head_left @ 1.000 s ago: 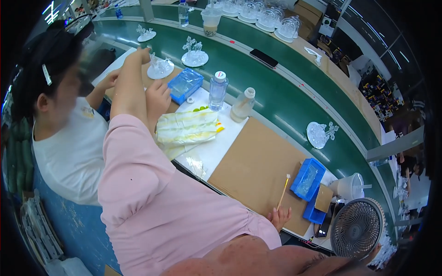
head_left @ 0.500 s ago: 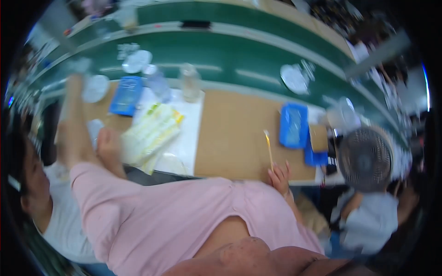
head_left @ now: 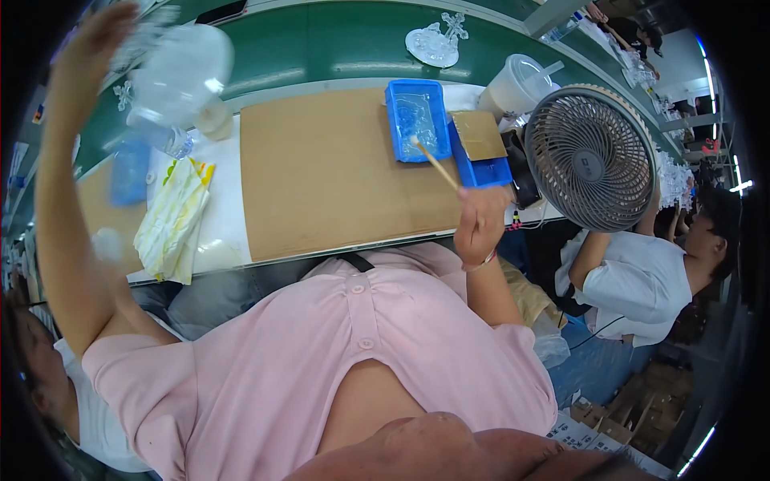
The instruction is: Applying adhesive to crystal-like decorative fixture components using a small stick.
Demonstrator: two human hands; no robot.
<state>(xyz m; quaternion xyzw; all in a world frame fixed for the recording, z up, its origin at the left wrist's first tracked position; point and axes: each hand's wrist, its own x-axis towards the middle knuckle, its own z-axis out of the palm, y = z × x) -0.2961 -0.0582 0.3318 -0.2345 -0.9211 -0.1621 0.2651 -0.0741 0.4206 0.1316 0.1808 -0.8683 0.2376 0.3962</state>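
My left hand (head_left: 104, 32) is raised at the far left, over the green bench strip. It is blurred, with its fingers around a clear plastic ornament (head_left: 183, 76) that has a round base, smeared by motion. Between the fingers of my right hand (head_left: 481, 220) is a thin wooden-handled brush (head_left: 437, 167). Its pale tip is over the near right part of a blue tray (head_left: 395, 120) holding a clear, shiny substance. Whether the tip touches that substance I cannot tell.
A brown cardboard sheet (head_left: 313, 176) covers the middle. At right stand a blue box (head_left: 489, 171) with a cardboard piece, a lidded plastic cup (head_left: 509, 92) and a fan (head_left: 589, 160). A yellow-white packet (head_left: 172, 220) lies left. A clear cross ornament (head_left: 433, 46) stands behind. Co-workers sit either side.
My left hand has moved up and away, and the round-based ornament now shows with it. My right hand has moved, its brush now tilted left over the blue tray. The whole view has shifted.
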